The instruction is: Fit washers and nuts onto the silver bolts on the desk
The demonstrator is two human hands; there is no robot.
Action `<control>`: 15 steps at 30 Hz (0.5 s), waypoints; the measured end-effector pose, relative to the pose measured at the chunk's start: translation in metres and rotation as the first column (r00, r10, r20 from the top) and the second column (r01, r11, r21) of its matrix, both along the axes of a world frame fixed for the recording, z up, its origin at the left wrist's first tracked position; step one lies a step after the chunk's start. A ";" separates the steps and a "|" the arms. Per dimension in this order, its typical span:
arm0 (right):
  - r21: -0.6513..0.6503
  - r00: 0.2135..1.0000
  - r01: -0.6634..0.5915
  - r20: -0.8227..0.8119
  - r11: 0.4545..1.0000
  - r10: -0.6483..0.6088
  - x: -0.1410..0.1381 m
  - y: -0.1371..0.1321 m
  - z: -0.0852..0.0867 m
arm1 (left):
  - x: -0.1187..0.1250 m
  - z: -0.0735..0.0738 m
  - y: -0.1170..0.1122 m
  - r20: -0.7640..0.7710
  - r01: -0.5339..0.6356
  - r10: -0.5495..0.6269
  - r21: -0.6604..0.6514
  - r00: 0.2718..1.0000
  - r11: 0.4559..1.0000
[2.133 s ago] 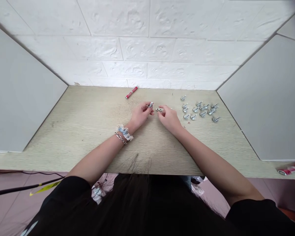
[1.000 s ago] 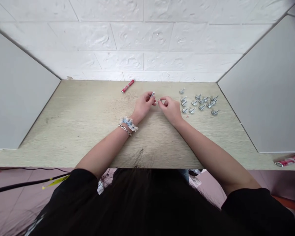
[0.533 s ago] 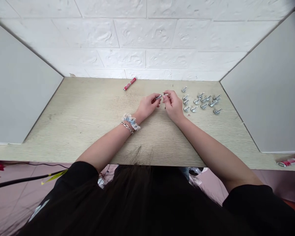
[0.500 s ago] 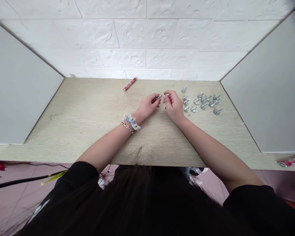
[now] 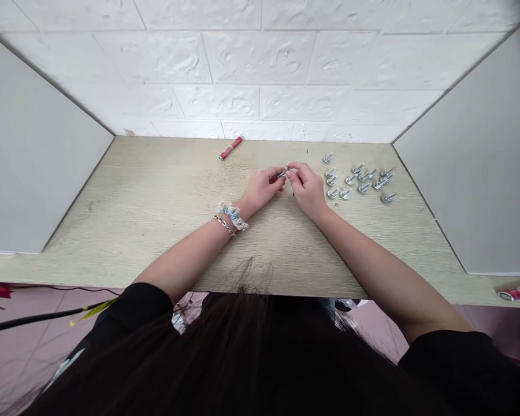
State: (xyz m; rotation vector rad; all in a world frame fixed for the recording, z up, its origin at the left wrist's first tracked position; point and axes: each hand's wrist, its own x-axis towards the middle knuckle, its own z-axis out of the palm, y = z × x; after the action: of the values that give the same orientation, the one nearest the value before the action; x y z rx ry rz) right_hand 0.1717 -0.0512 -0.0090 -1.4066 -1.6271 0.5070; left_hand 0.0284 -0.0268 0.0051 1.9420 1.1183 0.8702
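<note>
Fingers of the left hand [image 5: 260, 188] pinch a metal bolt [image 5: 281, 173]; those of the right hand [image 5: 308, 188] close on a small metal piece [image 5: 288, 169] at its end, over the bench [image 5: 156, 214]. Loose bolts [image 5: 364, 188] lie rightward.

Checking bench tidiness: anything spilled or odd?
Brownish specks mar the pale tabletop on the near side of the red tube; spill or stain, I can't tell. A stray reddish fleck lies near the bolts.
</note>
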 end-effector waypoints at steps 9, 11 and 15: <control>-0.017 0.999 -0.034 -0.039 0.999 0.033 0.001 0.001 0.002 | 0.001 -0.001 0.001 -0.002 -0.021 0.021 -0.006 1.000 1.000; -0.016 0.998 -0.045 -0.044 0.999 0.045 0.001 0.001 0.002 | 0.001 -0.002 0.002 -0.007 -0.025 0.025 -0.002 1.000 1.000; -0.040 0.998 -0.048 -0.049 0.998 0.046 0.001 0.002 0.000 | 0.001 -0.002 0.003 -0.008 -0.026 0.026 0.002 1.000 1.000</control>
State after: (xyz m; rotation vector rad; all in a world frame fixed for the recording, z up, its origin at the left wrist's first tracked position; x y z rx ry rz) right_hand 0.1731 -0.0489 -0.0090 -1.3788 -1.6220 0.6007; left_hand 0.0290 -0.0241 0.0029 1.9381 1.1495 0.8784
